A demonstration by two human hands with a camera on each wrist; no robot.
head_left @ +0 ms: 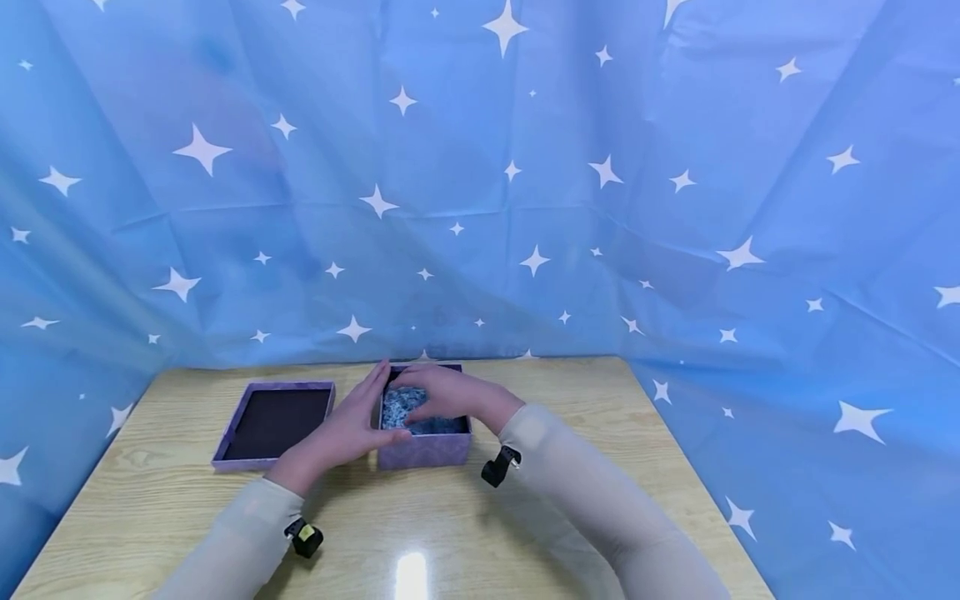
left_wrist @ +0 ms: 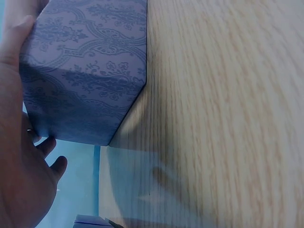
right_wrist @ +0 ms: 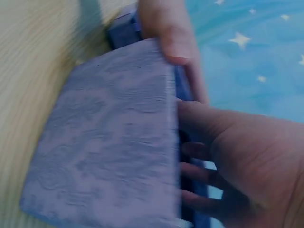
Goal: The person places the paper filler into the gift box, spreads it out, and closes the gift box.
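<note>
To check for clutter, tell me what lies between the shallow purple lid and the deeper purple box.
In the head view, the left hand lies between the lid and the box; the rest is bare table.

Against the left hand (head_left: 347,433), the box (head_left: 423,451) is showing matt, paper-like sides; beneath, the wood-grained surface (head_left: 450,517) is reflecting light glossily.

The person's left hand (head_left: 350,427) spanned the left side of the purple damask-patterned box (head_left: 425,452), fingers extended, thumb near its front rim. The right hand (head_left: 452,394) arched over its opening, fingers bent down inside. Left forearm (head_left: 232,540) and right forearm (head_left: 592,483) slanted inward from its near side.
</note>
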